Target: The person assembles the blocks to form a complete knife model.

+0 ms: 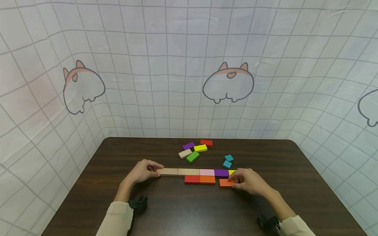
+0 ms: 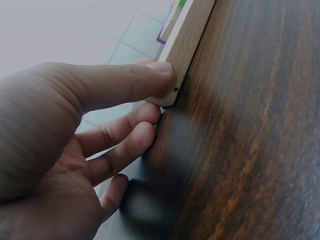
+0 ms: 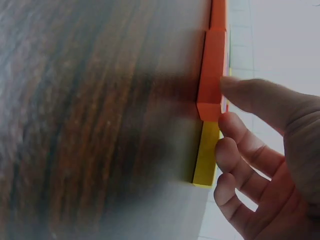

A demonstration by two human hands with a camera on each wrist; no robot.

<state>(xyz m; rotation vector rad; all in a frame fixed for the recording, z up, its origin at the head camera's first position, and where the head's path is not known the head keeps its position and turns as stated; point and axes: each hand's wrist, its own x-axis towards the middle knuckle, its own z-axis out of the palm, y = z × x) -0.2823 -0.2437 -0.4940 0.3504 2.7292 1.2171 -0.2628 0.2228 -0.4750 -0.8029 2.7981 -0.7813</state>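
In the head view, my left hand [image 1: 144, 171] pinches the left end of a plain wooden block [image 1: 167, 172], thumb on its near face in the left wrist view [image 2: 187, 42]. That block starts a row: a second plain block [image 1: 189, 172], a pink block [image 1: 207, 172], a purple block [image 1: 221, 173] and a yellow block [image 1: 232, 171], partly hidden by my right hand [image 1: 249, 180]. Thumb and fingers of my right hand pinch an orange block [image 1: 225, 183] in front of the row. Left of it, a red block [image 1: 192, 179] and another orange block [image 1: 207, 179] lie end to end against the row.
Behind the row lie loose blocks: purple [image 1: 188, 146], red [image 1: 206, 143], yellow [image 1: 200, 148], plain wood [image 1: 185, 153] and green [image 1: 193, 157]. Two small blue blocks [image 1: 227, 164] lie farther right. A white gridded curtain [image 1: 183, 82] surrounds the dark wooden table [image 1: 183, 209].
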